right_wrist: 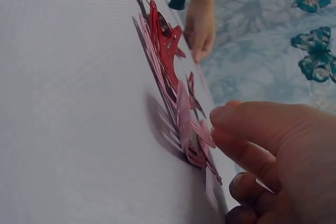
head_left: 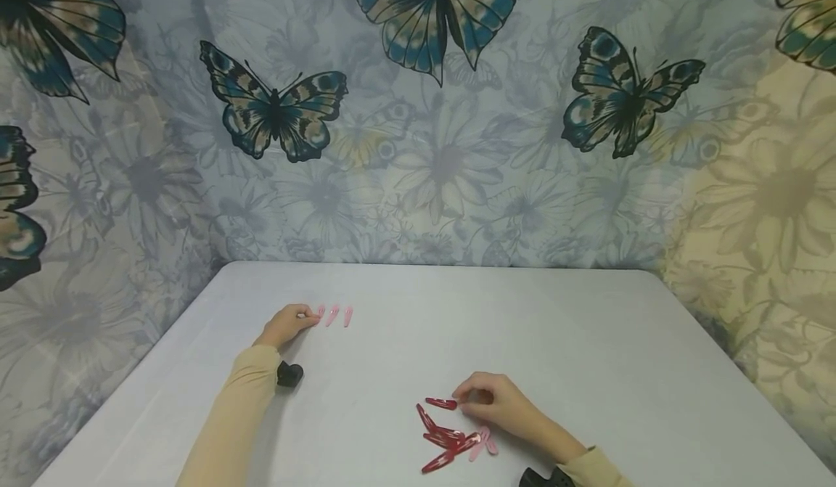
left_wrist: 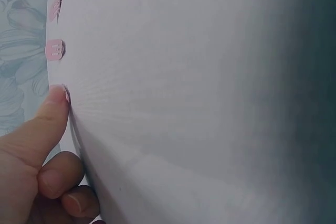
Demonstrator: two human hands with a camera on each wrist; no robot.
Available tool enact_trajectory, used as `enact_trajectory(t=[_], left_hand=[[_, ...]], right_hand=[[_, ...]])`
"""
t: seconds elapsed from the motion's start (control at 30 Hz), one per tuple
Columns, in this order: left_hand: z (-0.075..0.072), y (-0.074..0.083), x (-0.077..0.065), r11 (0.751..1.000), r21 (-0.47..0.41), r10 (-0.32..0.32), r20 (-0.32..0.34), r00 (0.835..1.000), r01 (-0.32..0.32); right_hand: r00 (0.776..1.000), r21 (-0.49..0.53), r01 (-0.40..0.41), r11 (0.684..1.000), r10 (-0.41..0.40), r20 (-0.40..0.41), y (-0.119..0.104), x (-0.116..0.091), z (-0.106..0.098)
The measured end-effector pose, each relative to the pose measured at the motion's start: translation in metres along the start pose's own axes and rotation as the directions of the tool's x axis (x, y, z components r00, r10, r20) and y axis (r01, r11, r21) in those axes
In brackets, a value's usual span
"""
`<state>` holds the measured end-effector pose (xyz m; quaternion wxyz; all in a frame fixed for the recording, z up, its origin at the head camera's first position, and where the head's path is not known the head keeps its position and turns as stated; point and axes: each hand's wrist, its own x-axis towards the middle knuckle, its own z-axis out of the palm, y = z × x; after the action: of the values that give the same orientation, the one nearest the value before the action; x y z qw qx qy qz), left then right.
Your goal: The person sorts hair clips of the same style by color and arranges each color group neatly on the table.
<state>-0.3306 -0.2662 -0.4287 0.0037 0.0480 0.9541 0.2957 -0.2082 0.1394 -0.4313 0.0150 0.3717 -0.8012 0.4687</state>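
In the head view my left hand reaches to the far left of the table, its thumb and fingertips pinching a pink snap hair clip low against the surface. Two more pink clips lie just right of it in a row. My right hand is at a loose pile, thumb and forefinger bent toward each other, tips right at the end of a red hair clip. Several red clips overlap below it, with pink clips at the pile's right side. The right wrist view shows the pile beside the fingertips.
The white table has rounded far corners. Behind it hangs a butterfly-patterned cloth, which also covers the sides. Black wrist cameras sit on both wrists, the right one close over the table's front.
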Motion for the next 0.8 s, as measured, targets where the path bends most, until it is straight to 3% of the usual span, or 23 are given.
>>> enact_trajectory(t=[0.2, 0.4, 0.7, 0.8], left_hand=[[0.001, -0.001, 0.0, 1.0, -0.001, 0.002, 0.001, 1.0, -0.002], [0.0, 0.001, -0.002, 1.0, -0.003, -0.013, 0.001, 1.0, 0.013], [0.0, 0.005, -0.005, 0.999, -0.011, -0.04, 0.008, 0.999, 0.04], [0.0, 0.005, -0.004, 0.999, -0.012, -0.043, 0.009, 0.999, 0.043]], right_hand=[[0.997, -0.037, -0.073, 0.997, 0.073, 0.003, 0.013, -0.002, 0.003], [0.988, -0.053, -0.152, 0.987, 0.153, 0.014, 0.011, -0.001, 0.003], [0.982, -0.108, -0.19, 0.976, 0.19, -0.002, 0.008, 0.0, 0.0], [0.97, -0.141, -0.238, 0.961, 0.243, 0.016, 0.004, 0.001, -0.002]])
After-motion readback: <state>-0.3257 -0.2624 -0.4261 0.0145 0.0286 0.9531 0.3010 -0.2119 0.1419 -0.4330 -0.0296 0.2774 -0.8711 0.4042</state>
